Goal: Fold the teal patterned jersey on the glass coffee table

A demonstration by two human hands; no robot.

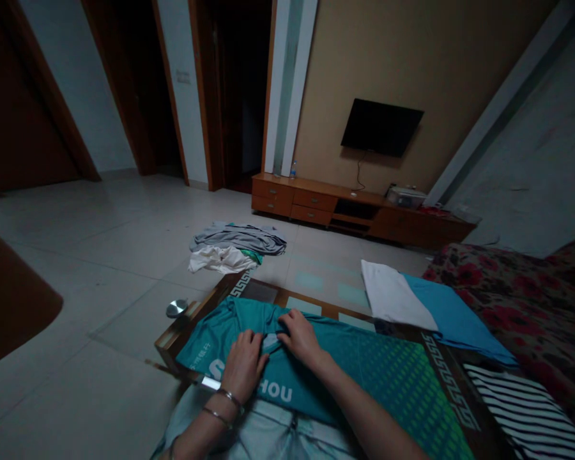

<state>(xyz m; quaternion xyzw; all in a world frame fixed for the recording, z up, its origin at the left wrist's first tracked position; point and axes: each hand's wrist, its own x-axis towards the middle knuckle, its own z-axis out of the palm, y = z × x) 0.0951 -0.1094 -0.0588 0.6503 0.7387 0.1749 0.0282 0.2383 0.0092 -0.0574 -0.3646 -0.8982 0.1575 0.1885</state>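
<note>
A teal sports jersey (326,377) with white lettering and a green dotted pattern lies spread across the coffee table (172,348). My left hand (243,363), with bangles on its wrist, grips the jersey's fabric beside a small pale patch near the neck opening. On the other side of that patch my right hand (299,337) has its fingers curled onto the cloth, pinching it. The fingertips of both hands are partly hidden in the folds.
To the right lie a folded white cloth (395,295), a blue garment (460,313) and a black-and-white striped garment (531,409). A flowered sofa (517,306) stands beyond. Piled clothes (239,238) rest on the floor ahead, before a wooden TV cabinet (311,201).
</note>
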